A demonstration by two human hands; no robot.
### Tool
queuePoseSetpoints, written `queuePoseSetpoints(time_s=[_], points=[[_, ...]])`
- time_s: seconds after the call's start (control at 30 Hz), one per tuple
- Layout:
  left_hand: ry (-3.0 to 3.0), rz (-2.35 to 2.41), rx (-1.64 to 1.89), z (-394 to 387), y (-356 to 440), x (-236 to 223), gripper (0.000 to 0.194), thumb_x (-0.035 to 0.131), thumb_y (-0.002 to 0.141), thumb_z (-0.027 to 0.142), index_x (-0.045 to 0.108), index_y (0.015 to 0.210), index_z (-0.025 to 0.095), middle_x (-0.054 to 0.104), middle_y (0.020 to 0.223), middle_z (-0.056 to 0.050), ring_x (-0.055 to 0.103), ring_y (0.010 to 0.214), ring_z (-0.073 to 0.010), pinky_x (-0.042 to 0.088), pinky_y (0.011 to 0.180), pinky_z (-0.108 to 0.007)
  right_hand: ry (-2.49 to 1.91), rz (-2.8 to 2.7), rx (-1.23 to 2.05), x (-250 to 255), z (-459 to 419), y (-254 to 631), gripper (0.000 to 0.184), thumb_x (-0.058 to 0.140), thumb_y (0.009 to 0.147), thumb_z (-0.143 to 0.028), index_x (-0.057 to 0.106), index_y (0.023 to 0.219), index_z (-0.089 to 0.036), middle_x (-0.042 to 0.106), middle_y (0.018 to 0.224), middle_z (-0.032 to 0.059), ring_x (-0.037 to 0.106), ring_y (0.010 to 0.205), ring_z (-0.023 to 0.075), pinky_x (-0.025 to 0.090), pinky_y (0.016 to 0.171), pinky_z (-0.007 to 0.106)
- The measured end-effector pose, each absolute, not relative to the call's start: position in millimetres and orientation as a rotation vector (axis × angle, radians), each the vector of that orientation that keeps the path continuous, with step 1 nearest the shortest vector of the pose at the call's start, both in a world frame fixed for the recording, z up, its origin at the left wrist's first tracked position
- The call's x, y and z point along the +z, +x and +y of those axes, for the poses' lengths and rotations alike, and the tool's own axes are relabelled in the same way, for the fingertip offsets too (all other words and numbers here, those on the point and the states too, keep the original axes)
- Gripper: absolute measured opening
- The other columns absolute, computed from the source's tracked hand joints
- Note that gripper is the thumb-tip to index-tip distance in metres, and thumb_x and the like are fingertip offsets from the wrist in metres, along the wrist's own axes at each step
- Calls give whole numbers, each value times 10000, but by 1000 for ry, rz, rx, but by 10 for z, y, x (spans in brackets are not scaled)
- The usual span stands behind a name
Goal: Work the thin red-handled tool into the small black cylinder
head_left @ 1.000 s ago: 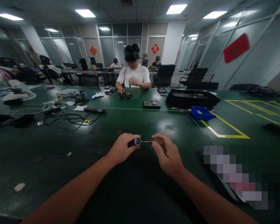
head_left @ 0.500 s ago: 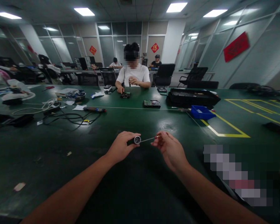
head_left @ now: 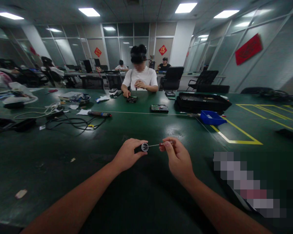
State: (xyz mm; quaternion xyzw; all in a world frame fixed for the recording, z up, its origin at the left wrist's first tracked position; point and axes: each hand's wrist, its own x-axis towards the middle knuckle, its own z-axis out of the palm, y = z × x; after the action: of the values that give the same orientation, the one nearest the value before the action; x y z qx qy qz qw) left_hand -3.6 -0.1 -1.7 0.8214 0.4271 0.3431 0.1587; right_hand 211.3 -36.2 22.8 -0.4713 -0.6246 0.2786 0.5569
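Over the near part of the green table, my left hand (head_left: pixel 129 153) is closed around a small dark cylinder (head_left: pixel 144 147) with a silver ring at its open end, which faces me and to the right. Thumb and forefinger press on its sides; the rest of it is hidden by the hand. My right hand (head_left: pixel 177 156) grips the reddish handle of a screwdriver (head_left: pixel 162 144). Its thin metal shaft runs left, and the tip reaches the ringed end of the cylinder. Exactly what the tip touches inside is too small to tell.
Across the green table (head_left: pixel 100 188) a person in a white shirt (head_left: pixel 139 78) works on a hard drive (head_left: pixel 132 99). Another hard drive (head_left: pixel 159 108) lies nearer. A blue tray (head_left: pixel 212 117) and black case (head_left: pixel 201 102) stand right; cables (head_left: pixel 73 122) and a soldering-iron-like tool (head_left: pixel 99 114) lie left.
The right fingers have shifted around the screwdriver handle, the thumb now lying along it. The shaft sits more level and its tip is further into the cylinder's ringed end. The left hand barely moved.
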Motion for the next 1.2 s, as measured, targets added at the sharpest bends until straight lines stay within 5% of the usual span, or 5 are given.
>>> queuePoseSetpoints(time_s=[0.27, 0.5, 0.77, 0.97, 1.2], points=[[2348, 1194, 998, 2, -42, -30, 412, 771, 835, 252, 661, 1232, 261, 724, 1167, -27, 635, 1092, -231, 471, 973, -415, -1291, -1682, 316, 327, -410, 2154, 329, 667, 879, -453, 596, 657, -221, 635, 572, -14, 590, 513, 146, 412, 519, 280], [2343, 1199, 990, -1, -40, -21, 407, 768, 836, 244, 664, 1229, 265, 724, 1165, -24, 634, 1091, -230, 470, 974, -415, -1281, -1716, 328, 318, -421, 2151, 273, 650, 897, -454, 649, 756, -220, 703, 685, 15, 644, 596, 169, 453, 548, 287], [2342, 1205, 970, -15, -26, 20, 394, 766, 839, 233, 668, 1221, 246, 728, 1165, -32, 638, 1083, -235, 463, 966, -418, -1120, -1742, 435, 286, -415, 2161, 180, 511, 977, -297, 597, 1112, -215, 720, 906, 47, 698, 822, 199, 527, 748, 330], [2347, 1198, 964, 0, -33, -11, 383, 762, 846, 235, 669, 1217, 248, 726, 1173, -21, 635, 1087, -223, 456, 971, -411, -1134, -1813, 416, 273, -419, 2174, 226, 459, 1014, -346, 641, 956, -224, 667, 761, 5, 645, 665, 159, 463, 644, 290], [2333, 1207, 983, 18, -46, -17, 402, 768, 838, 225, 665, 1226, 254, 723, 1176, -21, 626, 1095, -228, 453, 971, -411, -1107, -1816, 423, 256, -408, 2184, 245, 415, 1029, -322, 617, 1131, -228, 681, 843, 20, 659, 749, 169, 475, 674, 292]])
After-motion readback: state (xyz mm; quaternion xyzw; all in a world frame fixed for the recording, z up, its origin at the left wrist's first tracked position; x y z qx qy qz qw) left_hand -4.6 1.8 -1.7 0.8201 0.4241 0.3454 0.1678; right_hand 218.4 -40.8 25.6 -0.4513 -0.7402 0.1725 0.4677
